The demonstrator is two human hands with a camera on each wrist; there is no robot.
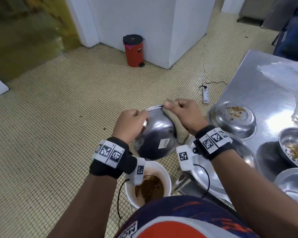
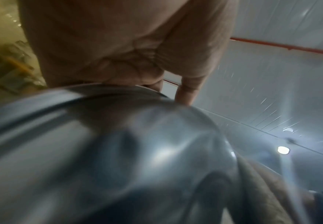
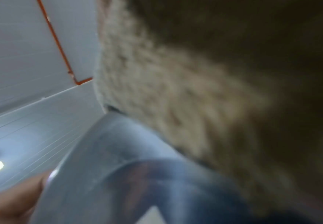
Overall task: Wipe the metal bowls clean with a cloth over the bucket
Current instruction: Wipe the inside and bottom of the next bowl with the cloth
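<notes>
A metal bowl (image 1: 157, 134) is held tilted, its outside with a white sticker facing me, above the white bucket (image 1: 163, 167) of brown waste. My left hand (image 1: 130, 123) grips the bowl's left rim (image 2: 118, 91). My right hand (image 1: 181, 112) clutches a beige cloth (image 1: 175, 125) against the bowl's right rim, thumb on the edge. The bowl's inside is hidden. In the left wrist view the bowl (image 2: 137, 151) fills the frame, blurred. In the right wrist view the cloth (image 3: 166, 91) lies over the bowl's edge (image 3: 103, 151).
A steel table (image 1: 265, 79) at the right carries a dirty bowl (image 1: 232, 119), another dirty bowl (image 1: 294, 146) and more metal dishes (image 1: 294, 184). A red pedal bin (image 1: 133, 50) stands by the white wall. A power strip (image 1: 206, 95) lies on the tiled floor.
</notes>
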